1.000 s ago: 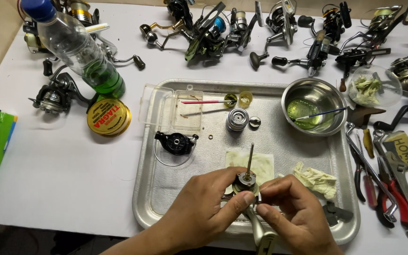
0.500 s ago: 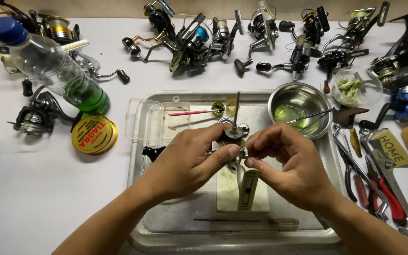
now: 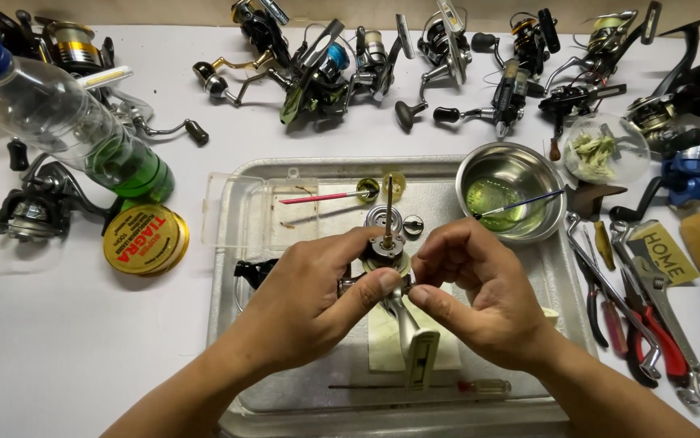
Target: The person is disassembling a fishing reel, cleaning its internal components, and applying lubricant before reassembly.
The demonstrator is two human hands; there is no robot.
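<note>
A white table point(image 3: 82, 341) spreads under everything, and a metal tray point(image 3: 228, 243) sits at its middle. Above the tray, both hands hold a fishing reel body point(image 3: 403, 324), its silver foot pointing down at the camera and its thin shaft point(image 3: 388, 207) standing upright. The left hand point(image 3: 309, 300) wraps the reel from the left, thumb pressed on its side. The right hand point(image 3: 480, 292) pinches a small part at the reel's right side, fingers curled tight. A steel bowl point(image 3: 512, 195) rests in the tray's far right corner, a round yellow tin point(image 3: 146, 238) lies left of the tray, and a thin screwdriver point(image 3: 439, 387) lies along the near edge.
</note>
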